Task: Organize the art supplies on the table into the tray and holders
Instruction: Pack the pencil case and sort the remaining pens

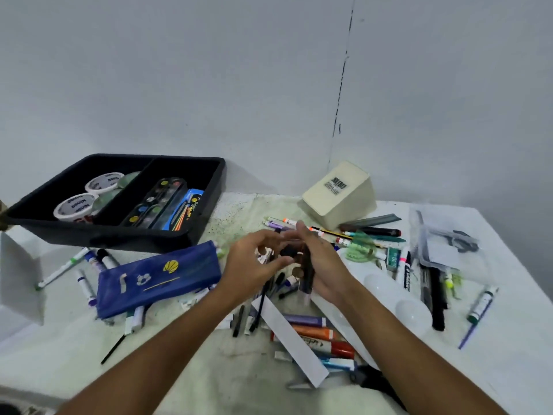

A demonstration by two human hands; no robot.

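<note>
Your right hand (321,265) cups a few slim dark pens (307,272) over the table's middle, left hand (254,262) loosely curled, seemingly empty; they're light, stiff and slippery, so grip mid-barrel before carrying them to the cream holder (339,194) at one o'clock

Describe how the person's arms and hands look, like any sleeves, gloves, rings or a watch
Both forearms are bare right up to the bottom edge of the picture, so no sleeves show. The left hand and the right hand wear no gloves. No watch, bracelet or band shows on either wrist, and no ring can be made out, though the fingers are somewhat blurred.
</note>
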